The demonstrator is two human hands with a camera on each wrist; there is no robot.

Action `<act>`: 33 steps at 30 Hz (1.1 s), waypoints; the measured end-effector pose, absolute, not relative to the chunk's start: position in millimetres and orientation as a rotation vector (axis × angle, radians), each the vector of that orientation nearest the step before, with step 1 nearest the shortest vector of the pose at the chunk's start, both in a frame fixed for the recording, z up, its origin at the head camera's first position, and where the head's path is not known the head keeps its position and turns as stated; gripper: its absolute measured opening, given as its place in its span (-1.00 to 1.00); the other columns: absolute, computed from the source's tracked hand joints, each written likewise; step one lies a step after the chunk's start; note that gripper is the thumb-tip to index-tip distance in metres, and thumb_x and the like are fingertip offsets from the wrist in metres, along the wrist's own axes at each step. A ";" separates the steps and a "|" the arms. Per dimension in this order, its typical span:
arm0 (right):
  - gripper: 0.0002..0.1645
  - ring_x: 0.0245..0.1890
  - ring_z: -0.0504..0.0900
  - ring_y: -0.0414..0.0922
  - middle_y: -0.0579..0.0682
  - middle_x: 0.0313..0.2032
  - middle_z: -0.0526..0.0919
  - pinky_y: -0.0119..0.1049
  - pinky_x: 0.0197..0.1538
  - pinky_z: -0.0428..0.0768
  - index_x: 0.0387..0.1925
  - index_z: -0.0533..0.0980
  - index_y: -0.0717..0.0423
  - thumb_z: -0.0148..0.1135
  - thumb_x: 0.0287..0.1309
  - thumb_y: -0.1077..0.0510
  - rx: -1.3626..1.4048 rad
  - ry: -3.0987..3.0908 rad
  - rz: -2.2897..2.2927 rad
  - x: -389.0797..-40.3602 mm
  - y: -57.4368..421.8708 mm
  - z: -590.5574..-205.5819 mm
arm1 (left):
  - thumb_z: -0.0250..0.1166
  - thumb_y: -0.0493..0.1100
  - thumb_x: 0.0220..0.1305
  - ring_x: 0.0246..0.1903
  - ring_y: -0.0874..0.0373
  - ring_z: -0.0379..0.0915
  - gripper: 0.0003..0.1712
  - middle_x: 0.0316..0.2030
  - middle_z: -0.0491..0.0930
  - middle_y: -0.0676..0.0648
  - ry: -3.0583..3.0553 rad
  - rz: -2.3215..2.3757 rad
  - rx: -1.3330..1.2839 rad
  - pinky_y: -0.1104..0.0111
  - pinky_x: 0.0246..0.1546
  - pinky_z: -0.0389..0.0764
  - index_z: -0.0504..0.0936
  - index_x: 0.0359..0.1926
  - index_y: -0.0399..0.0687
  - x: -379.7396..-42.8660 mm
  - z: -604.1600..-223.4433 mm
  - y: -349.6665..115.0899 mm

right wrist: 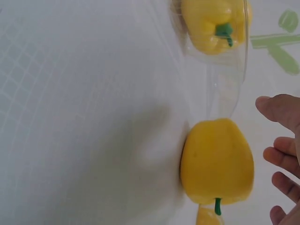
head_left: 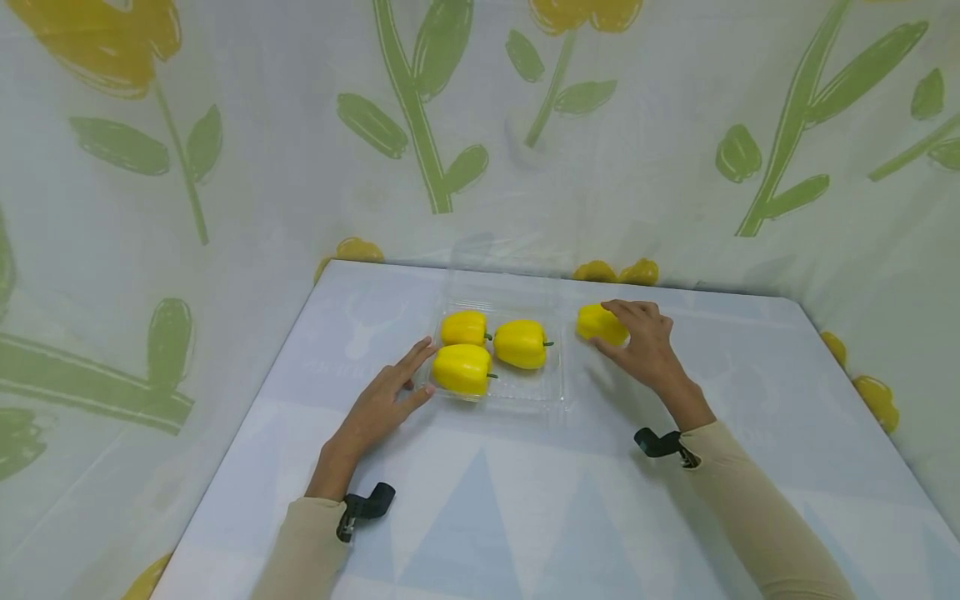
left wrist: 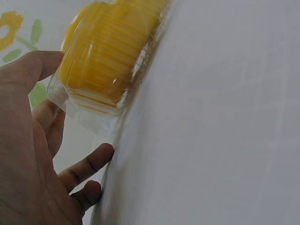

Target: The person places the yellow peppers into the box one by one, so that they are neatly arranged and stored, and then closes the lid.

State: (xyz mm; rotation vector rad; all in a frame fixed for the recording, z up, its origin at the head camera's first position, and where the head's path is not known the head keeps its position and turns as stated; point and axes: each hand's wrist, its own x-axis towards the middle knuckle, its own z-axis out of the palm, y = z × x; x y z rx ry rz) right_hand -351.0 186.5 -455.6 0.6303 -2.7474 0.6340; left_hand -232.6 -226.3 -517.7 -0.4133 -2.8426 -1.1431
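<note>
A clear plastic clamshell box (head_left: 525, 387) lies open with its lid raised at the back. Inside it are three yellow bell peppers (head_left: 461, 369) with green stems. My left hand (head_left: 382, 404) is at the box's left side, its thumb and a finger (left wrist: 47, 63) touching the plastic near a corner, other fingers spread. To the right of the box, a single yellow bell pepper (right wrist: 217, 161) rests on the table. Around that pepper my right hand (head_left: 643, 342) hovers with thumb and fingers apart; the right wrist view shows a gap between them and the pepper.
The table (head_left: 480, 517) has a pale cloth printed with blue-grey triangles. Behind and to the sides hangs a white curtain (head_left: 285, 150) with yellow flowers and green leaves. A black wrist camera (head_left: 367, 502) sits on each forearm.
</note>
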 end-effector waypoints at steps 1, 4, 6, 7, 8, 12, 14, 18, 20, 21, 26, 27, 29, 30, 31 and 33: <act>-0.32 0.21 0.26 0.22 0.25 0.24 0.49 0.26 0.09 0.10 0.24 0.49 0.17 0.50 0.11 0.06 0.625 -2.747 0.631 -351.4 187.8 -455.9 | 0.13 0.22 0.45 -0.17 0.17 0.29 -0.24 0.54 -0.09 0.36 -2.842 -1.145 -0.411 0.19 -0.20 0.36 0.05 0.56 0.47 -232.5 -517.7 -226.3; -0.30 0.21 0.25 0.23 0.26 0.25 0.48 0.26 0.09 0.09 0.25 0.47 0.18 0.49 0.12 0.06 0.610 -2.747 0.629 -352.2 191.7 -456.6 | 0.13 0.23 0.45 -0.16 0.17 0.29 -0.24 0.53 -0.09 0.37 -2.844 -1.148 -0.404 0.18 -0.19 0.36 0.05 0.56 0.48 -232.0 -517.3 -226.3; -0.28 0.22 0.24 0.23 0.26 0.26 0.47 0.26 0.09 0.08 0.26 0.46 0.19 0.49 0.11 0.05 0.599 -2.750 0.630 -352.8 194.2 -457.3 | 0.12 0.24 0.45 -0.16 0.16 0.30 -0.24 0.54 -0.09 0.35 -2.846 -1.150 -0.406 0.17 -0.19 0.36 0.05 0.56 0.47 -231.8 -517.0 -226.3; -0.27 0.22 0.24 0.23 0.26 0.27 0.46 0.26 0.09 0.07 0.27 0.46 0.19 0.49 0.11 0.04 0.592 -2.754 0.629 -353.2 195.5 -457.8 | 0.12 0.24 0.45 -0.15 0.16 0.30 -0.24 0.54 -0.09 0.35 -2.848 -1.152 -0.406 0.17 -0.19 0.37 0.05 0.56 0.47 -231.6 -516.8 -226.3; -0.26 0.22 0.23 0.24 0.26 0.28 0.45 0.26 0.10 0.07 0.28 0.45 0.20 0.49 0.11 0.04 0.585 -2.758 0.628 -353.7 196.8 -458.1 | 0.12 0.25 0.45 -0.15 0.16 0.30 -0.24 0.54 -0.09 0.34 -2.851 -1.150 -0.406 0.17 -0.19 0.36 0.04 0.56 0.48 -231.5 -516.6 -226.3; -0.21 0.25 0.20 0.25 0.26 0.31 0.42 0.27 0.12 0.05 0.31 0.42 0.20 0.49 0.11 0.00 0.554 -2.787 0.601 -356.5 201.5 -459.9 | 0.10 0.27 0.45 -0.15 0.16 0.29 -0.24 0.54 -0.10 0.35 -2.856 -1.147 -0.403 0.18 -0.18 0.36 0.04 0.56 0.48 -231.4 -516.0 -226.4; -0.19 0.26 0.19 0.26 0.26 0.32 0.40 0.29 0.13 0.04 0.32 0.41 0.19 0.50 0.11 -0.02 0.545 -2.794 0.590 -357.9 203.6 -460.4 | 0.10 0.28 0.44 -0.15 0.17 0.29 -0.23 0.54 -0.10 0.36 -2.857 -1.144 -0.398 0.18 -0.17 0.36 0.04 0.56 0.49 -231.4 -515.8 -226.4; -0.18 0.27 0.17 0.29 0.26 0.32 0.39 0.32 0.14 0.03 0.32 0.40 0.19 0.50 0.10 -0.02 0.537 -2.799 0.588 -360.1 207.1 -460.7 | 0.09 0.28 0.44 -0.15 0.17 0.29 -0.24 0.54 -0.11 0.36 -2.859 -1.143 -0.392 0.17 -0.17 0.36 0.04 0.56 0.49 -230.8 -515.2 -226.0; -0.17 0.28 0.16 0.30 0.26 0.33 0.38 0.33 0.15 0.02 0.33 0.39 0.19 0.50 0.10 -0.01 0.530 -2.806 0.587 -360.8 208.5 -461.1 | 0.09 0.29 0.44 -0.15 0.17 0.29 -0.24 0.53 -0.11 0.37 -2.862 -1.144 -0.386 0.17 -0.17 0.36 0.04 0.56 0.49 -230.5 -515.1 -225.7; -0.17 0.29 0.16 0.30 0.26 0.33 0.37 0.33 0.15 0.01 0.33 0.39 0.18 0.50 0.10 -0.01 0.525 -2.813 0.587 -361.1 209.2 -461.5 | 0.09 0.29 0.44 -0.15 0.17 0.29 -0.24 0.53 -0.11 0.38 -2.865 -1.146 -0.383 0.17 -0.17 0.36 0.04 0.56 0.49 -230.4 -515.1 -225.5; -0.14 0.30 0.12 0.30 0.29 0.36 0.33 0.34 0.17 -0.01 0.36 0.35 0.19 0.47 0.13 -0.06 0.483 -2.862 0.579 -361.7 211.8 -463.3 | 0.06 0.33 0.43 -0.15 0.17 0.29 -0.24 0.53 -0.12 0.39 -2.869 -1.146 -0.376 0.17 -0.16 0.35 0.04 0.56 0.49 -230.1 -514.7 -225.3; -0.13 0.31 0.11 0.30 0.29 0.37 0.32 0.34 0.17 -0.02 0.37 0.34 0.19 0.46 0.14 -0.06 0.475 -2.872 0.578 -362.0 212.4 -463.8 | 0.06 0.33 0.43 -0.15 0.17 0.29 -0.24 0.53 -0.12 0.39 -2.870 -1.144 -0.378 0.17 -0.16 0.35 0.04 0.56 0.49 -230.2 -514.6 -225.3; -0.12 0.31 0.09 0.30 0.29 0.38 0.30 0.34 0.16 -0.03 0.39 0.32 0.19 0.45 0.15 -0.07 0.462 -2.887 0.581 -362.6 213.5 -464.9 | 0.06 0.33 0.44 -0.15 0.17 0.29 -0.24 0.53 -0.12 0.38 -2.869 -1.139 -0.381 0.17 -0.16 0.35 0.04 0.56 0.48 -230.3 -514.3 -225.4; -0.11 0.32 0.09 0.30 0.29 0.38 0.30 0.35 0.16 -0.03 0.39 0.31 0.19 0.46 0.15 -0.07 0.458 -2.892 0.584 -363.2 214.1 -465.4 | 0.05 0.34 0.44 -0.15 0.17 0.29 -0.24 0.53 -0.12 0.38 -2.869 -1.137 -0.383 0.17 -0.16 0.35 0.04 0.56 0.48 -230.3 -514.1 -225.3; -0.11 0.32 0.09 0.30 0.28 0.39 0.29 0.35 0.16 -0.03 0.40 0.31 0.19 0.46 0.15 -0.06 0.455 -2.895 0.587 -363.7 214.7 -466.0 | 0.05 0.34 0.44 -0.16 0.18 0.29 -0.24 0.53 -0.12 0.38 -2.869 -1.136 -0.384 0.18 -0.16 0.35 0.04 0.56 0.49 -230.4 -514.1 -225.2; -0.10 0.32 0.08 0.30 0.28 0.39 0.28 0.35 0.16 -0.02 0.40 0.30 0.19 0.46 0.15 -0.05 0.450 -2.901 0.585 -364.6 215.5 -466.9 | 0.05 0.34 0.44 -0.16 0.17 0.29 -0.24 0.53 -0.11 0.39 -2.866 -1.135 -0.386 0.18 -0.17 0.35 0.04 0.56 0.49 -230.8 -514.7 -225.2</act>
